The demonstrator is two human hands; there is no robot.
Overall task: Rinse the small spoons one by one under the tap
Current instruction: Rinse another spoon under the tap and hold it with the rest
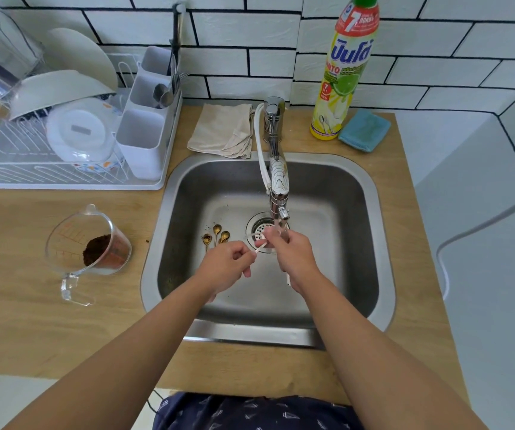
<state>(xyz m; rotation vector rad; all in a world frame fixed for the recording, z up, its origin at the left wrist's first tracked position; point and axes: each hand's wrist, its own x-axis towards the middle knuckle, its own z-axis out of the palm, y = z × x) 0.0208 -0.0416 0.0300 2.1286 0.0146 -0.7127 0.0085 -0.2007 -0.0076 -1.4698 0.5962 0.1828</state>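
Both hands work over a brushed stainless-steel sink [371,193] with rounded corners, sunk into a pale wood-grain table [32,321]. The left hand [228,265] has its fingers curled and pinches the thin pale handle of a small spoon [258,248], which slants up to the right toward the tap's outlet. The right hand [293,256] meets the spoon's upper end beneath the chrome tap [276,169], its fingertips closed around that end and hiding the bowl; a second pale, slender piece pokes out below this hand's palm, and I cannot tell what it is. Three more small spoons [217,235], gold-coloured with round bowls, lie close together on the sink floor just left of the perforated drain strainer [257,229], with dark specks scattered near them. On the table to the left stands one clear plastic measuring jug [88,252] with red markings and a heap of dark brown grounds inside. Behind it sits a white wire dish rack [48,172] carrying cream plates and bowls, with a three-compartment white cutlery holder [144,128] at its sink side. A folded beige cloth [222,131] lies behind the sink left of the tap; right of it stand one yellow dish-soap bottle [343,72] with a green cap and one folded blue cloth [364,130]. White brick-pattern tiles with dark grout cover the wall.
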